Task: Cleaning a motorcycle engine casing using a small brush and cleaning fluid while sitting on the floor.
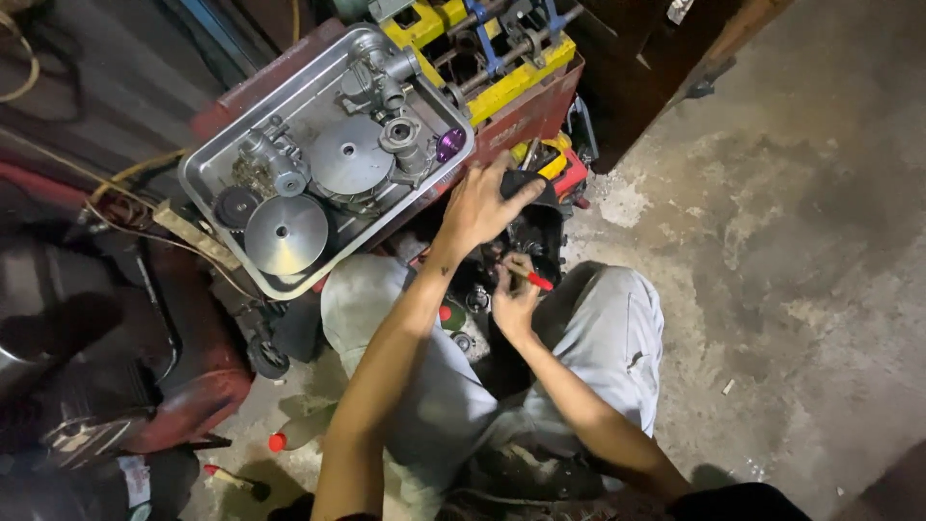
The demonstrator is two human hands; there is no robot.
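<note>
My left hand (477, 207) reaches forward and grips a black part (533, 185) at the top of a dark engine block (526, 241) that sits between my knees. My right hand (514, 294) is lower, fingers closed on a thin tool with a red tip (536, 280), held against the block. Both forearms cross my lap, which is covered by light grey trousers (608, 328). Small round metal parts (475, 299) show on the block just left of my right hand.
A metal tray (217, 154) with pulley discs, gears and a purple piece rests on a red toolbox (526, 114) to the upper left. Yellow and blue tools lie in the box's top. A red scooter body (183, 376) stands at left. Bare concrete floor (791, 241) spreads right.
</note>
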